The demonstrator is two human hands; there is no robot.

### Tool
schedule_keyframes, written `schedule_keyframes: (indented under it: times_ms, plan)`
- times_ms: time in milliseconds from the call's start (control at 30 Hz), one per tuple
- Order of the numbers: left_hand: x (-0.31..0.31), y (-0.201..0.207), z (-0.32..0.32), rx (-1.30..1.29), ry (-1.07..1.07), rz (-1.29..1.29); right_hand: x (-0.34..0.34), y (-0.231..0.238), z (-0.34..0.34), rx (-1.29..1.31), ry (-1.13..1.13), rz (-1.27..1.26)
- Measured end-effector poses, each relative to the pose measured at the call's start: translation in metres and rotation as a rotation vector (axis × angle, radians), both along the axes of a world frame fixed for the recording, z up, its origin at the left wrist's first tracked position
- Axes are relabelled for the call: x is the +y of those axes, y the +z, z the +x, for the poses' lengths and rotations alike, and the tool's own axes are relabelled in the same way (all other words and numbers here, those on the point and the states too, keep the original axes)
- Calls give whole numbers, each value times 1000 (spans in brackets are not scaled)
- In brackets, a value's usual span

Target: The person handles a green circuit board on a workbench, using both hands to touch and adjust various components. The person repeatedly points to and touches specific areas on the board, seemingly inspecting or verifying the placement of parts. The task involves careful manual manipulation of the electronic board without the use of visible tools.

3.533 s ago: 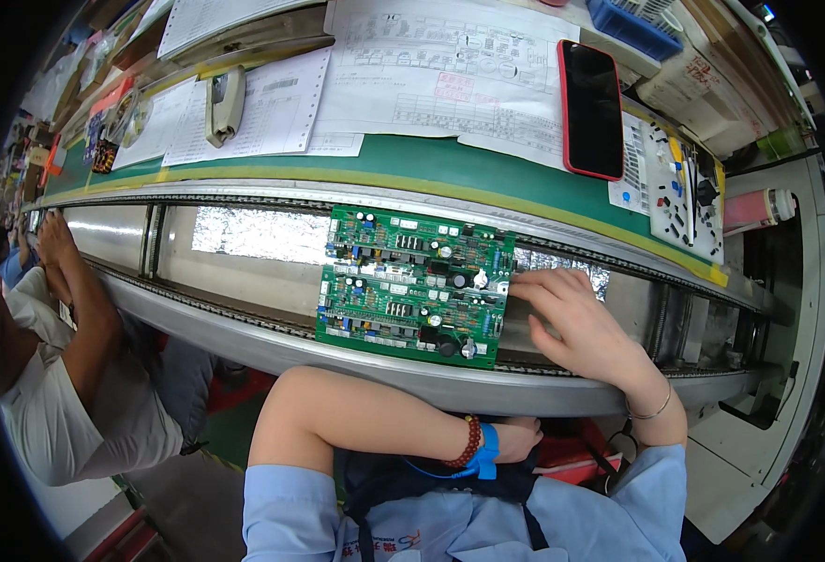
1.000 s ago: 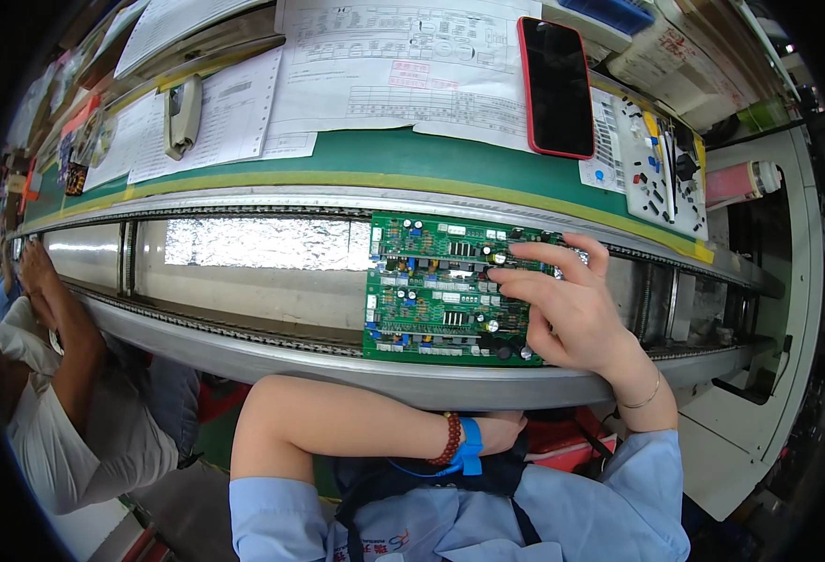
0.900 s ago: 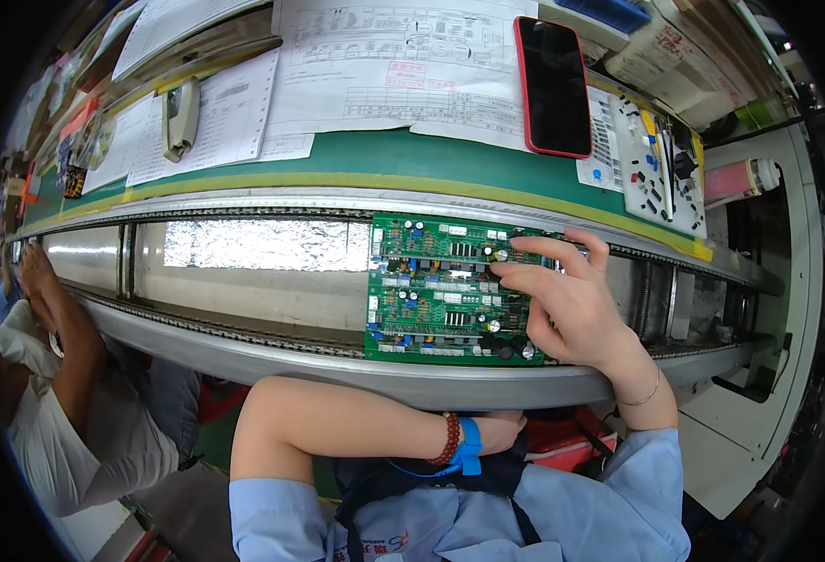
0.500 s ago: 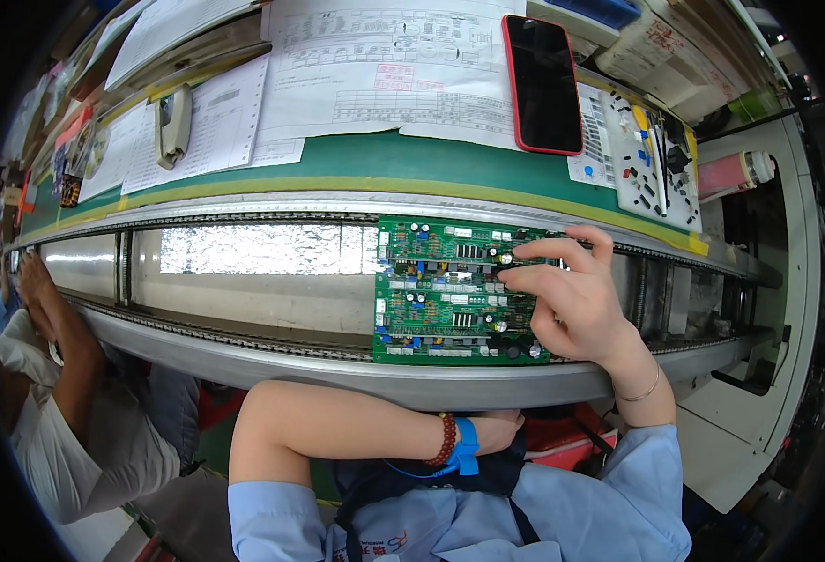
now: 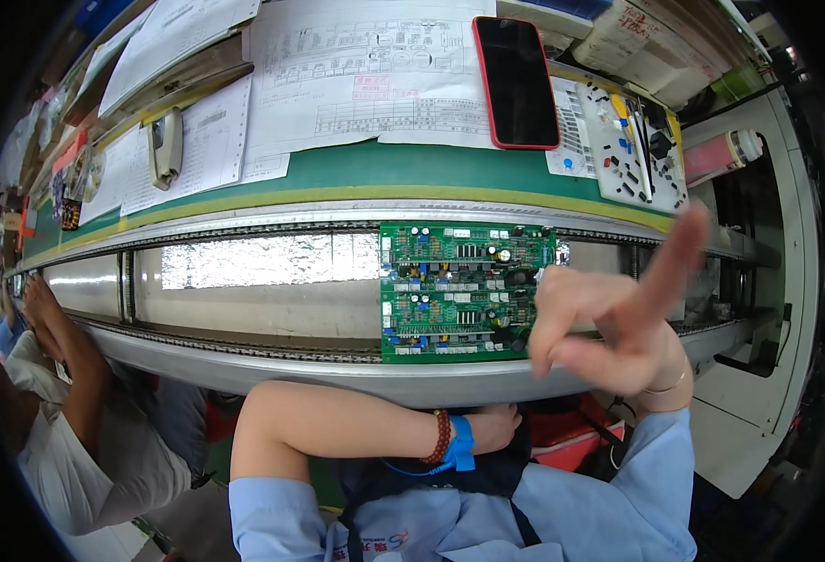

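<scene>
A green circuit board (image 5: 473, 272), crowded with capacitors, white connectors and small parts, lies across the two rails of the conveyor. My right hand (image 5: 618, 328) hovers over the board's right end, blurred by motion. Its index finger stretches up and away, while the other fingers bend loosely, and nothing shows in them. My left hand (image 5: 498, 428) rests close to my body below the near rail, a blue strap and a beaded bracelet on its wrist. The fingers of that hand are mostly hidden.
Beyond the far rail (image 5: 272, 208) lie printed sheets (image 5: 365, 84), a red-edged phone (image 5: 517, 84), a stapler (image 5: 165, 150) and a white tray (image 5: 630, 155) of small black parts and tools. A pink roll-like object (image 5: 717, 155) stands right. Another person's arm (image 5: 84, 365) reaches the conveyor at left.
My right hand has come off the board's components and shifted right and up, its index finger now extended. My left hand stays put. The view has turned slightly.
</scene>
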State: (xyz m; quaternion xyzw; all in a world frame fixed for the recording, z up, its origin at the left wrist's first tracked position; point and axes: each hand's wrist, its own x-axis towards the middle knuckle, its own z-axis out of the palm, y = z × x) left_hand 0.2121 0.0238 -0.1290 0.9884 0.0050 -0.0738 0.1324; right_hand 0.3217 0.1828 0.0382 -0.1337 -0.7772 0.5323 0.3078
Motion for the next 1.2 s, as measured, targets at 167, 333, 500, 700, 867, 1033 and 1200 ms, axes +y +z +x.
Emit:
schedule_keyframes:
  times_ms: [167, 333, 500, 700, 867, 1033, 1200]
  plan:
    - [-5, -11, 5, -74, 52, 123, -3, 14, -26, 85, 68, 109]
    - [-4, -17, 8, -60, 86, 42, -12, 19, -26, -618, -221, 348]
    - [0, -16, 12, -9, 12, 42, -16, 19, -25, -923, -315, 346]
    - [-5, -22, 12, -43, 74, 59, -15, 18, -16, -855, -380, 320]
    - [-4, -19, 11, -38, 65, 16, -12, 12, 16, -883, -784, 118]
    - [-1, -9, 6, -99, 46, 2, -24, -19, 82, -1082, -859, 246]
    - [-3, -11, 7, -97, 28, -31, -28, -28, 87, -1072, -587, -109]
